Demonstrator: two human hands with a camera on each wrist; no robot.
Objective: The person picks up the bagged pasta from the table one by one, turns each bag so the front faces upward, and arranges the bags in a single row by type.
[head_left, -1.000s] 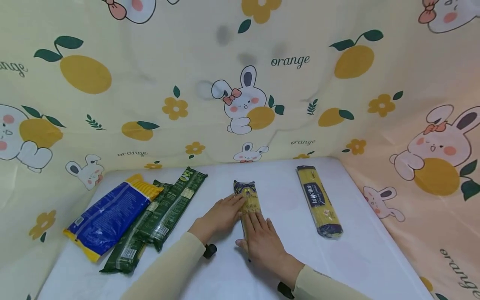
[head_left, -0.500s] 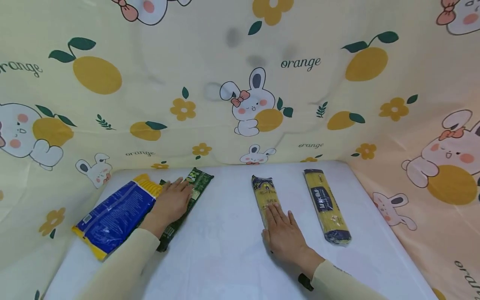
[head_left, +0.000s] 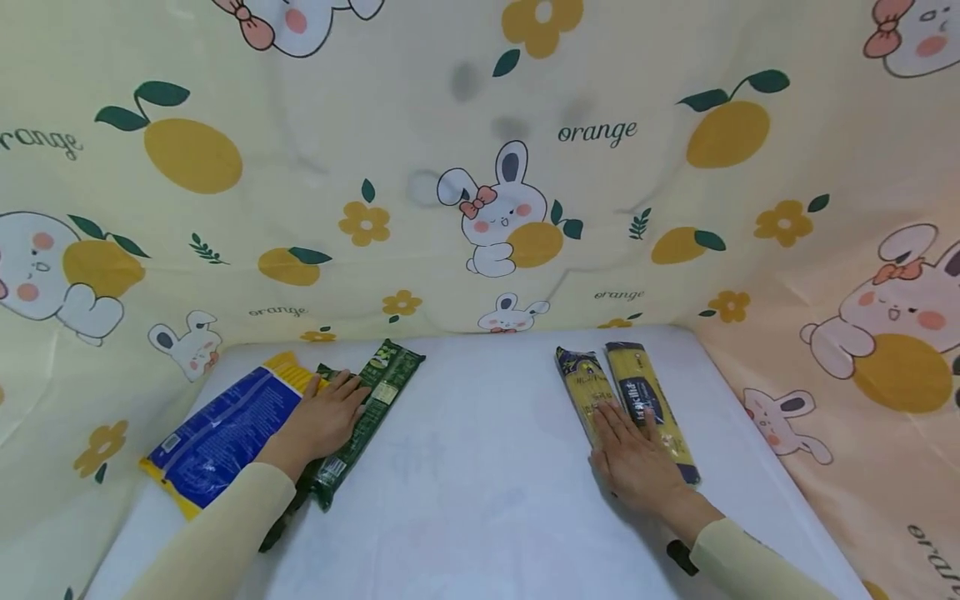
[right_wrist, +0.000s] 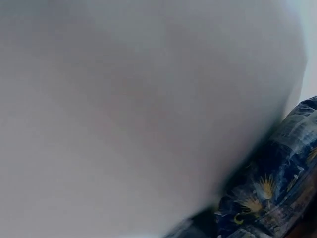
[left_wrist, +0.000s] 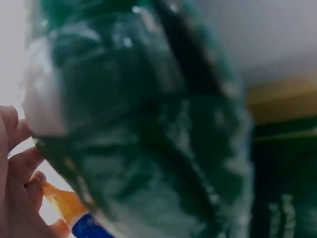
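Note:
My right hand [head_left: 637,458] lies with straight fingers on a slim yellow pasta packet [head_left: 583,379] with a dark blue top end. Close on its right, nearly parallel, is another yellow pasta packet [head_left: 641,392] with a blue label. In the head view my left hand [head_left: 318,421] rests on two long green packets; the right-hand green packet [head_left: 378,400] shows most of its length, while the other green packet [head_left: 281,525] is largely covered. The left wrist view has a blurred green packet [left_wrist: 133,124] beside my fingers. A dark blue packet end fills the right wrist view's corner.
A large blue packet [head_left: 225,433] with yellow ends lies left of the green ones, partly behind my left forearm. All packets are on a white table [head_left: 465,467]. A printed cloth [head_left: 360,125] hangs behind it and along the sides.
My right hand has slid its yellow packet rightward, up beside the other one. My left hand has left that packet, crossed to the green packets and shifted slightly left on them.

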